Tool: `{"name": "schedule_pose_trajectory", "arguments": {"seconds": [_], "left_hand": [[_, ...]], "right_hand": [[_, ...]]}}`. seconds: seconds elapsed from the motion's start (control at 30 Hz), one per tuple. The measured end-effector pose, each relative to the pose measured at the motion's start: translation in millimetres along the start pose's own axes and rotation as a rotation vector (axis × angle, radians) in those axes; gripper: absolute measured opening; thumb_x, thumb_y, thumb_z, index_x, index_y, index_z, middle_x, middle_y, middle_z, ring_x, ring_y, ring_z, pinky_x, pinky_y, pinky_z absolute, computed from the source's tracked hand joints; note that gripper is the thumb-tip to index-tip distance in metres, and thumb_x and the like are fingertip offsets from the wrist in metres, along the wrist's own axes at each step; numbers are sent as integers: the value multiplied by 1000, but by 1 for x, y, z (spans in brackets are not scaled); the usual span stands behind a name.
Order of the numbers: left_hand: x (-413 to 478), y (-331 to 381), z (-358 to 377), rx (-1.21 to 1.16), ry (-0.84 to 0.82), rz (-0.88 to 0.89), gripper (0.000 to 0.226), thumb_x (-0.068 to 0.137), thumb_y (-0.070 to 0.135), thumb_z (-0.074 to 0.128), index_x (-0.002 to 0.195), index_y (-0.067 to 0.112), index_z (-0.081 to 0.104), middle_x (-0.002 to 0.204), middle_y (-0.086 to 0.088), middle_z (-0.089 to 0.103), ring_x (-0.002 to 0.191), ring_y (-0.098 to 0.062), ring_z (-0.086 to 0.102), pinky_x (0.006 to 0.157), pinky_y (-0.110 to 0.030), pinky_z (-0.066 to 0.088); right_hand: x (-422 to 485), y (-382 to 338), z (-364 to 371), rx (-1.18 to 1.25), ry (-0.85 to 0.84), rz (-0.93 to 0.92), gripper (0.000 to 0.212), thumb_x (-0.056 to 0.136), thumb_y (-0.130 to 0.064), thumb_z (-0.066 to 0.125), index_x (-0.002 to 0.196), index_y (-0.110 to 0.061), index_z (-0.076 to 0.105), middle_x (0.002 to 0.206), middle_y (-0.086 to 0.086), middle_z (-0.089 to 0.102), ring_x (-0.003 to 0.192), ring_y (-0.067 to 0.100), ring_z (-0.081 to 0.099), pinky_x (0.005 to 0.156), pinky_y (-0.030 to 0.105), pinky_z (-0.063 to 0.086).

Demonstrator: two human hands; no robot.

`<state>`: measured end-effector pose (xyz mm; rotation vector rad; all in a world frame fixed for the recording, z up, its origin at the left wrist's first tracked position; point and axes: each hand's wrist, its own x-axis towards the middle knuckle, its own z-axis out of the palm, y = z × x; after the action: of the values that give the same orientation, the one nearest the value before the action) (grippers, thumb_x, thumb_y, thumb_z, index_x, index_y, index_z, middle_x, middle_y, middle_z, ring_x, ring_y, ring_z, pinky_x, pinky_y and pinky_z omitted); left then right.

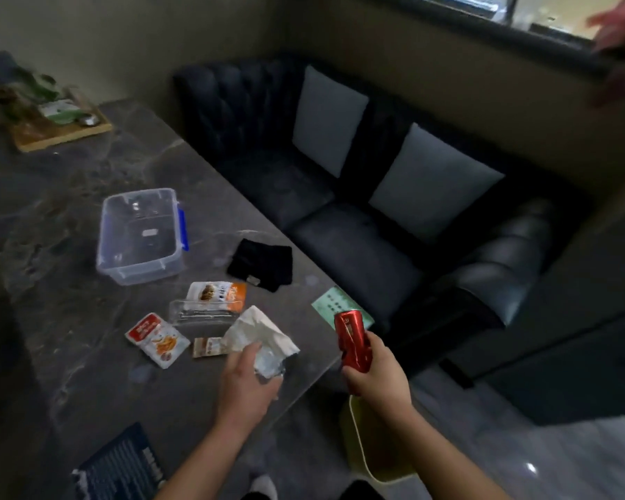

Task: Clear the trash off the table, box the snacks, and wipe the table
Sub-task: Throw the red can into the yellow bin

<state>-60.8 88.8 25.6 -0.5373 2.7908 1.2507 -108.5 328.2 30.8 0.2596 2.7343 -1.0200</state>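
Observation:
My left hand [248, 386] grips a crumpled white paper wrapper [262, 337] just above the dark marble table [87, 355]. My right hand [379, 369] holds a crushed red can [350, 339] off the table's right edge, above a yellow bin [358, 438] on the floor. On the table lie a red and white snack packet [157, 339], an orange and white snack packet [217, 292], a clear plastic tray [199, 313] and a small brown packet [206, 346]. A clear, empty storage box [139, 236] with blue clips stands farther back. A black cloth [260, 263] lies beside it.
A green paper slip [331, 301] rests at the table's right edge. A dark blue booklet [120, 463] lies near the front edge. A wooden tray [62, 133] with a plant stands far left. A dark sofa [376, 218] with grey cushions runs along the right. Another person's hand [619, 34] shows top right.

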Motion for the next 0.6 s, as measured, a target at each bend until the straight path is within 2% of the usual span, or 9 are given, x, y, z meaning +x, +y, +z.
{"name": "schedule_pose_trajectory", "arguments": {"seconds": [0.07,0.2,0.27,0.4,0.6], "left_hand": [[-4,13,17,3,-36,35,67,70,27,84,130,19,56,123,-10,55,108,-30,57,86,-34,47],[-17,41,59,40,-122,105,70,70,30,84,133,24,54,126,-7,54,112,-26,55,94,-34,45],[-22,55,86,63,-155,129,71,69,31,84,133,24,54,123,-6,54,110,-26,56,92,-33,45],[-36,84,144,130,-202,73,73,70,40,81,135,28,50,125,-4,53,108,-24,58,87,-34,48],[-56,103,241,148,-296,-57,74,72,40,80,138,27,47,128,-6,51,113,-25,55,92,-35,45]], "right_hand": [[-9,17,-13,15,18,34,86,73,-45,80,146,-40,34,128,-11,60,101,6,59,86,35,58],[-23,63,-39,32,49,116,87,77,-43,79,149,-37,31,132,-8,58,100,7,57,82,29,53],[-24,89,-53,36,45,147,86,78,-42,79,150,-36,32,132,-6,58,96,5,53,80,27,50],[-17,146,-79,65,-10,186,76,78,-40,78,142,-40,39,119,-11,59,91,6,56,83,35,57],[-2,230,-91,79,-179,240,77,75,-41,78,142,-38,40,121,-9,60,97,10,62,85,37,58]]}}
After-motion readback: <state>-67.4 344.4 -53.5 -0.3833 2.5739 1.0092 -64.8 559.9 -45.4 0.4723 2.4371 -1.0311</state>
